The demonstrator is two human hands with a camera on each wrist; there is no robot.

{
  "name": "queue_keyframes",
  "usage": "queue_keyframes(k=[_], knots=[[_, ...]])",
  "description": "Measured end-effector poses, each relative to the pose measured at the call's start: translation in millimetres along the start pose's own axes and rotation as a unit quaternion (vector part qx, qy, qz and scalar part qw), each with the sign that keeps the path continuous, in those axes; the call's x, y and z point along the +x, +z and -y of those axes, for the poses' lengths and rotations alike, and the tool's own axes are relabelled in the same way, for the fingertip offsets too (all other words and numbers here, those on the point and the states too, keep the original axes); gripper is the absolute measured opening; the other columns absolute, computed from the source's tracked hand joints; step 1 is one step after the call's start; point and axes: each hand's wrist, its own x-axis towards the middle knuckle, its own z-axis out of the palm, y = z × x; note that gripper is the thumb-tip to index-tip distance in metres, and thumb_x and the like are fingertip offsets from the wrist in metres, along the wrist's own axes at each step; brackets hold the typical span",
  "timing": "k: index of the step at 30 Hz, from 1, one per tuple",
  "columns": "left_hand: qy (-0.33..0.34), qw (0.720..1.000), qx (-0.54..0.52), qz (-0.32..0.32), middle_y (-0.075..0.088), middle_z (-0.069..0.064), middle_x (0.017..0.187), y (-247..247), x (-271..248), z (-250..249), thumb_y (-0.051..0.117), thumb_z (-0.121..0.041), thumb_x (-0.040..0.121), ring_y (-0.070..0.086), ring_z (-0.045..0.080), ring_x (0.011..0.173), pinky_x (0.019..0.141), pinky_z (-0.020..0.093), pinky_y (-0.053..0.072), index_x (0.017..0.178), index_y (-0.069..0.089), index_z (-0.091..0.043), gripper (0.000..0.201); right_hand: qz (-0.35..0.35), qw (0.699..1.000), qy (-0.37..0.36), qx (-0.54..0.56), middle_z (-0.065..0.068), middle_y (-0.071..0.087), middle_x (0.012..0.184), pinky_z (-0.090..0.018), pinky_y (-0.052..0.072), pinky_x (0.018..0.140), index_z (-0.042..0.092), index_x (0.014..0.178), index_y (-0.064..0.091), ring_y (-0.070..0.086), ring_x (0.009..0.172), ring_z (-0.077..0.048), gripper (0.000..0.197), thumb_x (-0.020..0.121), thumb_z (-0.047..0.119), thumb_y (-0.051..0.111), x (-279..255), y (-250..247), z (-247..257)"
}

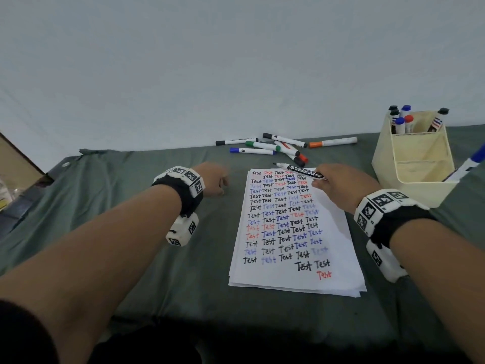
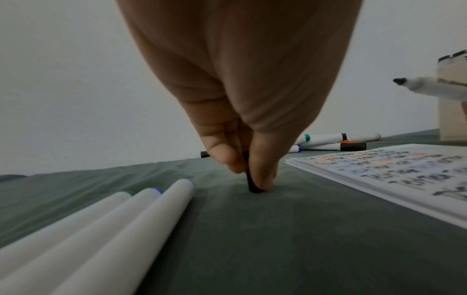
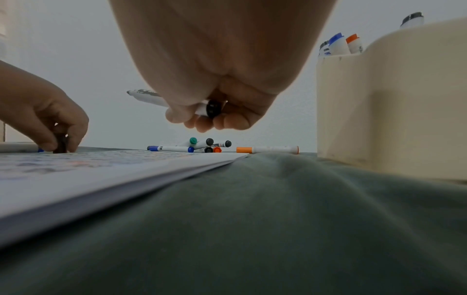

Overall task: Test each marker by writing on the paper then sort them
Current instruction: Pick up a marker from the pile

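Observation:
My right hand [image 1: 338, 183] grips an uncapped black whiteboard marker [image 1: 301, 170] above the top edge of the paper [image 1: 338, 245], tip pointing left. The marker's butt end [image 3: 213, 108] shows between my fingers [image 3: 177, 115]. My left hand [image 1: 217, 179] pinches the black cap [image 2: 252, 179] upright on the green cloth, left of the paper. The sheet is covered with rows of "Test" in black, blue and red. A pile of loose markers [image 1: 275, 147] lies beyond the paper near the wall.
A cream organiser [image 1: 417, 158] with several markers standing in its back compartment sits at the right. Three white markers [image 2: 113, 223] lie on the cloth under my left wrist. A blue marker [image 1: 469, 164] leans at the organiser's right. Brown cardboard [image 1: 15, 158] lies far left.

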Motion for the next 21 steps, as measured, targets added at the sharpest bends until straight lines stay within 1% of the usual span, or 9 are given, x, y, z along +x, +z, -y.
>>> queue_keyframes(k=[2,4,8,10,12,14,16,19,21], knots=[[-0.006,0.999,0.029,-0.023,0.065,0.001,0.126,-0.1,0.2,-3.2,0.063,-0.044,0.091,0.057,0.021,0.117,0.094,0.031,0.045,0.127,0.063,-0.025,0.040,-0.001,1.000,0.011,0.011,-0.006,0.062,0.121,-0.036,0.044,0.082,0.018,0.127,0.056,0.056,0.101,-0.022,0.030,0.106,0.038,0.048,0.3,0.3,0.3],[-0.015,0.996,0.072,-0.055,0.055,0.000,0.138,0.6,0.4,-12.7,0.053,-0.063,0.089,0.046,0.026,0.129,0.103,0.042,0.041,0.134,0.057,-0.035,0.053,-0.004,1.000,0.015,0.023,-0.008,0.062,0.124,-0.036,0.044,0.084,0.016,0.133,0.054,0.057,0.107,-0.024,0.034,0.107,0.036,0.048,1.3,1.8,-0.3],[0.030,0.995,0.042,-0.090,0.041,-0.002,0.152,10.3,1.8,-46.9,0.045,-0.079,0.082,0.032,0.029,0.140,0.110,0.053,0.030,0.139,0.048,-0.041,0.069,-0.013,0.999,0.012,0.037,-0.008,0.064,0.115,-0.034,0.041,0.078,0.016,0.123,0.057,0.056,0.096,-0.023,0.025,0.107,0.032,0.047,5.1,4.7,-2.6],[0.060,0.996,0.006,-0.065,0.028,0.000,0.160,20.0,2.6,-64.4,0.042,-0.084,0.079,0.021,0.029,0.147,0.116,0.055,0.021,0.147,0.036,-0.041,0.081,-0.022,0.999,0.006,0.048,-0.008,0.064,0.117,-0.034,0.040,0.077,0.019,0.126,0.055,0.057,0.096,-0.023,0.023,0.107,0.029,0.048,5.2,5.3,-4.3],[0.071,0.997,-0.019,-0.003,0.008,0.001,0.166,29.6,3.3,-76.3,0.036,-0.091,0.074,0.005,0.030,0.152,0.119,0.055,0.013,0.153,0.019,-0.044,0.094,-0.032,0.998,-0.005,0.061,-0.010,0.062,0.124,-0.034,0.041,0.080,0.025,0.142,0.045,0.058,0.103,-0.026,0.035,0.107,0.025,0.047,3.0,6.0,-6.9],[0.066,0.995,-0.039,0.060,-0.010,0.001,0.167,37.5,4.4,-80.9,0.033,-0.097,0.068,-0.010,0.033,0.152,0.120,0.056,0.006,0.153,-0.001,-0.048,0.104,-0.046,0.996,-0.027,0.073,-0.010,0.059,0.128,-0.034,0.041,0.083,0.035,0.154,0.031,0.059,0.109,-0.029,0.051,0.107,0.020,0.046,0.9,6.6,-9.9],[0.058,0.993,-0.047,0.094,-0.023,0.000,0.164,43.0,5.1,-81.6,0.031,-0.098,0.067,-0.018,0.035,0.150,0.120,0.055,0.000,0.150,-0.014,-0.051,0.106,-0.051,0.996,-0.045,0.060,-0.008,0.055,0.130,-0.034,0.044,0.085,0.040,0.154,0.030,0.057,0.111,-0.028,0.053,0.107,0.018,0.043,1.6,8.3,-12.1],[0.052,0.992,-0.044,0.102,-0.030,0.002,0.162,47.7,5.6,-82.9,0.031,-0.096,0.069,-0.023,0.037,0.148,0.121,0.056,-0.004,0.150,-0.019,-0.049,0.106,-0.055,0.997,-0.046,0.041,-0.003,0.052,0.126,-0.034,0.044,0.087,0.037,0.151,0.039,0.055,0.109,-0.022,0.048,0.106,0.020,0.045,4.4,11.6,-14.2],[0.052,0.993,-0.046,0.100,-0.031,0.002,0.161,48.6,5.8,-83.8,0.030,-0.097,0.069,-0.024,0.038,0.148,0.121,0.057,-0.005,0.149,-0.020,-0.049,0.106,-0.060,0.995,-0.054,0.059,0.005,0.046,0.116,-0.029,0.039,0.083,0.038,0.151,0.037,0.053,0.103,-0.017,0.057,0.100,0.025,0.059,3.5,9.9,-12.1]])
